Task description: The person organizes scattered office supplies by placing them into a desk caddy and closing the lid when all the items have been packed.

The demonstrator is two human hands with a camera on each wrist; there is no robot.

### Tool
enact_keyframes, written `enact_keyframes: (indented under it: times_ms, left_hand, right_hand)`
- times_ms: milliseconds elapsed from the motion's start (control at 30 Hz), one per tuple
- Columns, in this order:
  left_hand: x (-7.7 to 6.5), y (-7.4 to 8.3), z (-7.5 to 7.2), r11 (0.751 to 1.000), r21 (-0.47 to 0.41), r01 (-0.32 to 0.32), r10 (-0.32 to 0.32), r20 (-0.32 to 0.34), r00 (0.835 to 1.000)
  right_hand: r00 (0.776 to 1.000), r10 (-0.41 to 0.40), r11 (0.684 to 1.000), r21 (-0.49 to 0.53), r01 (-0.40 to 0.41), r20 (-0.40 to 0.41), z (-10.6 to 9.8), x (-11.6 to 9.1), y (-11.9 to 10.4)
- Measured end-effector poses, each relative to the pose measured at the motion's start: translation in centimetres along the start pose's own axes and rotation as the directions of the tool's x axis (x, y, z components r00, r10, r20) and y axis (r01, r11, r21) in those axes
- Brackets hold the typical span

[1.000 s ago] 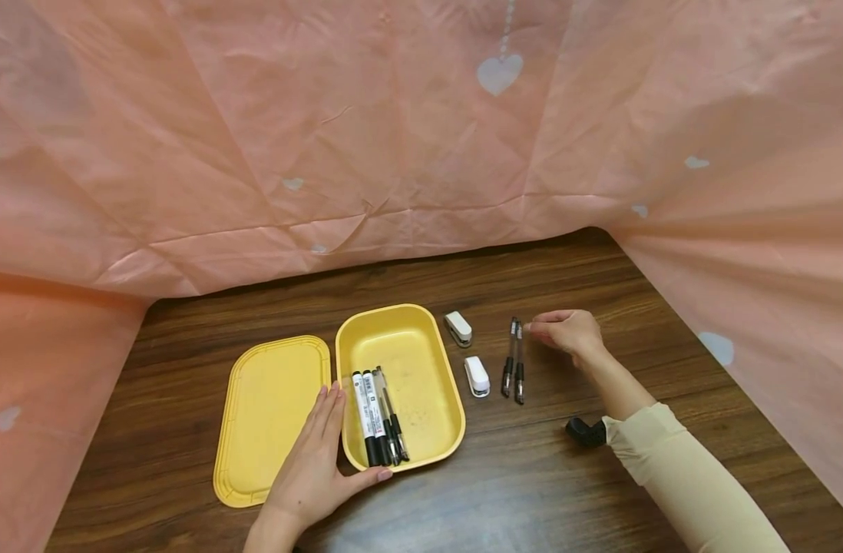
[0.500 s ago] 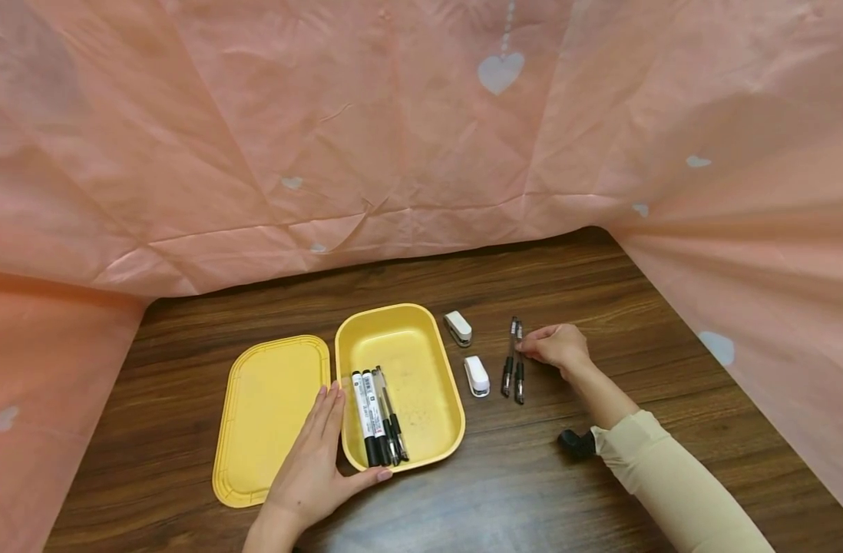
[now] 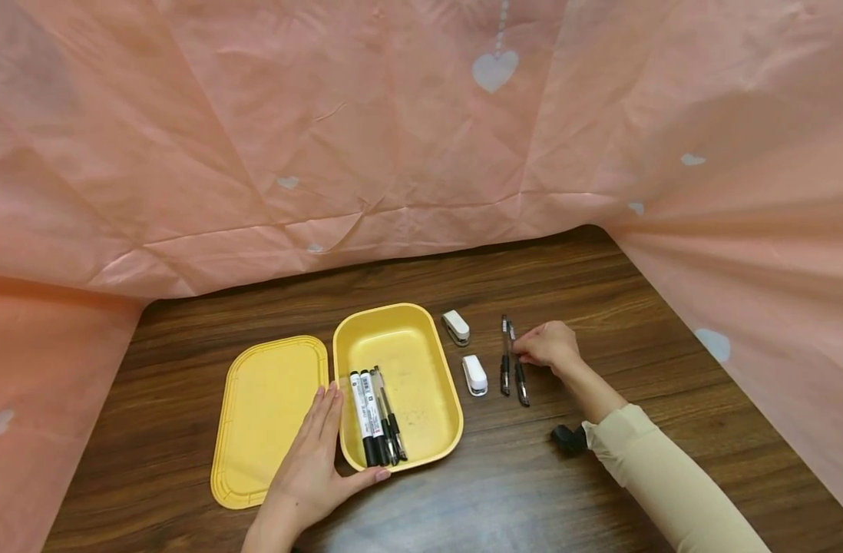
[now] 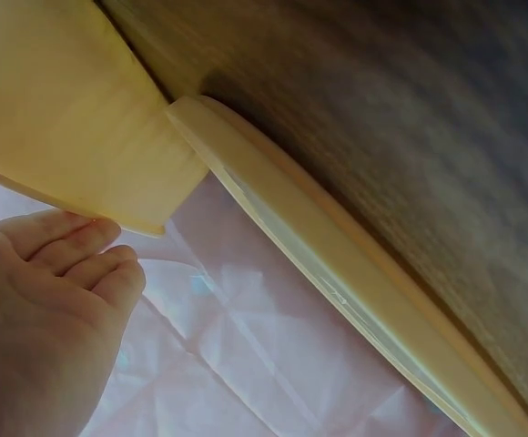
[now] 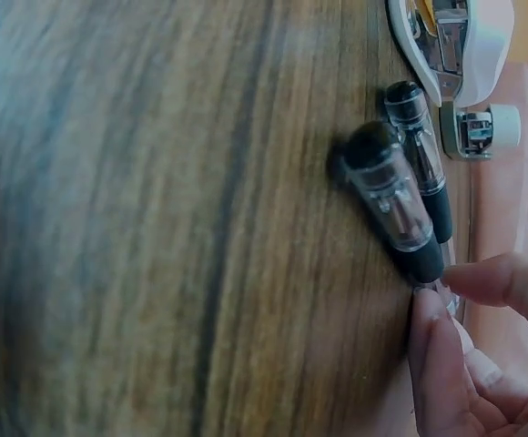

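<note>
My left hand rests against the left and near sides of a yellow box, fingers fairly straight and thumb at the near rim. Inside the box, two white markers with black caps lie next to two black-gripped gel pens. To the right of the box, my right hand pinches a clear gel pen between thumb and finger. That pen looks slightly angled against a second gel pen on its left. In the right wrist view the pinched pen shows its black grip.
Two white staplers stand between the box and the pens. A yellow lid lies left of the box. Near the right sleeve is a black object. A pink cloth hangs around the wooden table.
My right hand has moved left and slightly nearer and taken hold of the right-hand pen, whose near end has swung away from the other pen. My left hand has stayed at the box.
</note>
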State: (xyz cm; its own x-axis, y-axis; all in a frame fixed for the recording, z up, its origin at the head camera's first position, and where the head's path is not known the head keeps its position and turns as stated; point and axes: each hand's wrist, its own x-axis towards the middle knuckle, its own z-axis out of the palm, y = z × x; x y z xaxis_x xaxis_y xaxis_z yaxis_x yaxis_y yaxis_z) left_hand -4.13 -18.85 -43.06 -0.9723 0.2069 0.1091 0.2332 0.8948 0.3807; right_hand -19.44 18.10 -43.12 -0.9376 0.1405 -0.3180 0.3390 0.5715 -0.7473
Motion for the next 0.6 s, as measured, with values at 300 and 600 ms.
enact_keyframes:
  times_ms: [300, 600]
  left_hand:
    - [0.0, 0.0, -0.1, 1.000, -0.001, -0.005, 0.005, -0.004, 1.000]
    - [0.0, 0.0, 0.1, 1.000, -0.003, 0.001, -0.001, 0.005, 1.000]
  right_hand:
    - [1.000, 0.007, 0.999, -0.032, -0.007, 0.028, -0.1, -0.3, -0.3]
    - [0.999, -0.025, 1.000, -0.004, 0.025, 0.026, -1.3, -1.0, -0.8]
